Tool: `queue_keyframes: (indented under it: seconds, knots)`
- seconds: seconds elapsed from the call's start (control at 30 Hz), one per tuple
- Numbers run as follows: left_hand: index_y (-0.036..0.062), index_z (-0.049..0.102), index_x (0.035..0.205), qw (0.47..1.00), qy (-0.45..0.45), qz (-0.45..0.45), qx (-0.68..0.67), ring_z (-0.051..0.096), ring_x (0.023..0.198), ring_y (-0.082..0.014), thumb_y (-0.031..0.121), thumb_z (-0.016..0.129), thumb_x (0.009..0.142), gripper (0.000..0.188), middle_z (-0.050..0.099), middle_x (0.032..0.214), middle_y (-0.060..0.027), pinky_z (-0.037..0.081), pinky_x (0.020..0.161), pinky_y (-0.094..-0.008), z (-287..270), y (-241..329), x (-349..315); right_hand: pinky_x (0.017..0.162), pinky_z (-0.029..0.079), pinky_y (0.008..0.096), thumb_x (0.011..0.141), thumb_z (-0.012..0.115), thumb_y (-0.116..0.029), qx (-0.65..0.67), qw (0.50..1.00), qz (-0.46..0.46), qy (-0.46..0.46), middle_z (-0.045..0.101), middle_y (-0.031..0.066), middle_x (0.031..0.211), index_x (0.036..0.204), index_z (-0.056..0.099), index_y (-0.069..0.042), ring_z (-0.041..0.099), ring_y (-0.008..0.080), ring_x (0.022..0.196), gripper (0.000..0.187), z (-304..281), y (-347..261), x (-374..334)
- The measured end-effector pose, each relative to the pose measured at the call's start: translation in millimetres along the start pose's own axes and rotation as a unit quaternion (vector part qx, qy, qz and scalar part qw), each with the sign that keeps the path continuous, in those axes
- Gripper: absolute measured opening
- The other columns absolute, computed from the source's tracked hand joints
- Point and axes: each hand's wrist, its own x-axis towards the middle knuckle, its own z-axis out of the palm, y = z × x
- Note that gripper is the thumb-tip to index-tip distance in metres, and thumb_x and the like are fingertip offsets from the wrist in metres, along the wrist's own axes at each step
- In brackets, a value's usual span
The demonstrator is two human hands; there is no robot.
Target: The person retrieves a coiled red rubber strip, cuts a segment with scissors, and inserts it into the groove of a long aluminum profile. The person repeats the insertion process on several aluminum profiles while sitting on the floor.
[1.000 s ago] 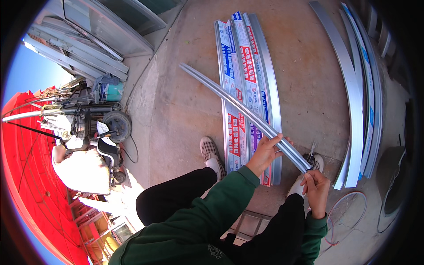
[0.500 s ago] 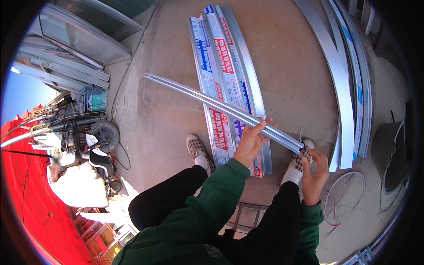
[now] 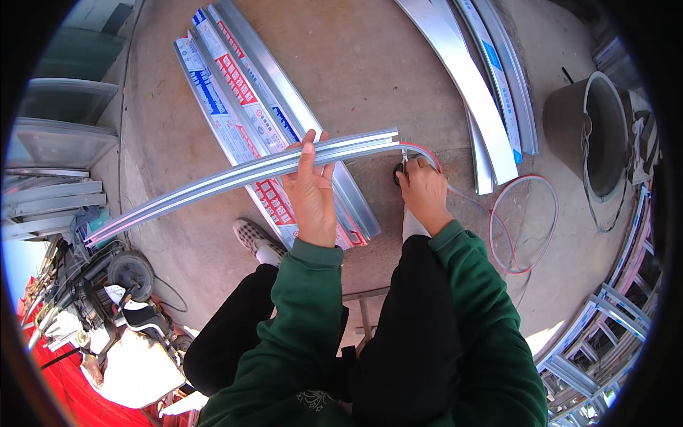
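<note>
My left hand (image 3: 311,188) is closed round a long silver aluminium profile (image 3: 206,183), held across in front of me above the floor. From its right end comes a thin red-and-grey strip (image 3: 430,155), which curves down behind my right hand to a loose coil (image 3: 546,250) on the ground. My right hand (image 3: 425,191) is closed on what looks like a small pair of black-handled scissors (image 3: 399,173). Their metal tip is up against the strip, just beyond the profile's end; the fingers hide most of the tool.
Printed film covers several long profiles (image 3: 245,89) lying beyond my left hand. More silver profiles (image 3: 462,85) lie at the far right, near a grey bucket (image 3: 594,135). Metal frames (image 3: 597,334) stand at the right edge, a wheeled scooter (image 3: 131,285) at the left.
The view has turned right. The profile's right end has swung up, and my right hand has left that end and now grips the black-handled tool at the strip.
</note>
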Motion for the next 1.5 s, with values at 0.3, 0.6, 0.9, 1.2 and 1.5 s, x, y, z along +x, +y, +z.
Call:
queue_keyframes:
  seconds: [0.3,0.6,0.9,1.2,1.5]
  knots:
    - [0.009,0.054,0.116,1.0,-0.02,0.006,0.014,0.049,0.137,-0.0402,0.015,0.073,0.095,0.029,0.052,0.14,-0.0189,0.039,0.117,-0.0561,14.7,5.7,-4.9,0.07,0.054,0.047,0.084,0.077,-0.026,-0.052,0.998,0.029,-0.006,0.067,0.015,0.092,0.097,0.063,-0.003,0.068,0.0366,0.086,0.03,13.5,11.4,6.5]
    - [0.0083,0.051,0.13,1.0,-0.012,-0.001,0.012,0.049,0.136,-0.039,0.017,0.072,0.096,0.041,0.051,0.143,-0.0178,0.041,0.116,-0.0545,13.8,6.6,-1.3,0.07,0.054,0.0461,0.086,0.073,-0.018,-0.036,0.997,0.067,0.006,0.067,0.0139,0.093,0.095,0.065,-0.002,0.068,0.0364,0.08,0.02,11.1,25.1,-10.5]
    - [0.009,0.06,0.117,0.999,-0.036,0.039,0.009,0.053,0.135,-0.0358,0.019,0.07,0.097,0.024,0.056,0.14,-0.0156,0.042,0.116,-0.0499,28.7,21.5,-4.0,0.071,0.054,0.0378,0.093,0.066,-0.009,0.269,0.958,-0.037,0.096,0.065,0.0165,0.092,0.113,0.069,0.003,0.067,0.0319,0.079,0.023,-10.4,18.1,-15.0]
    - [0.0029,0.042,0.136,0.997,-0.049,0.052,0.009,0.045,0.139,-0.038,0.019,0.071,0.096,0.052,0.046,0.146,-0.0198,0.039,0.12,-0.0519,28.8,25.4,0.1,0.087,0.052,0.0305,0.103,0.058,-0.016,0.648,0.741,0.098,-0.147,0.066,0.0113,0.109,0.139,0.055,0.007,0.065,0.0178,0.094,0.042,-37.1,-0.3,-20.2]
    - [0.0061,0.054,0.126,0.999,-0.029,0.045,-0.006,0.048,0.138,-0.0394,0.018,0.073,0.095,0.038,0.049,0.143,-0.0209,0.039,0.119,-0.0538,23.7,18.3,3.2,0.082,0.051,0.0281,0.101,0.063,-0.019,0.688,0.697,0.103,-0.176,0.065,0.006,0.102,0.144,0.052,0.003,0.062,0.0131,0.086,0.049,-46.1,-4.6,-29.0]
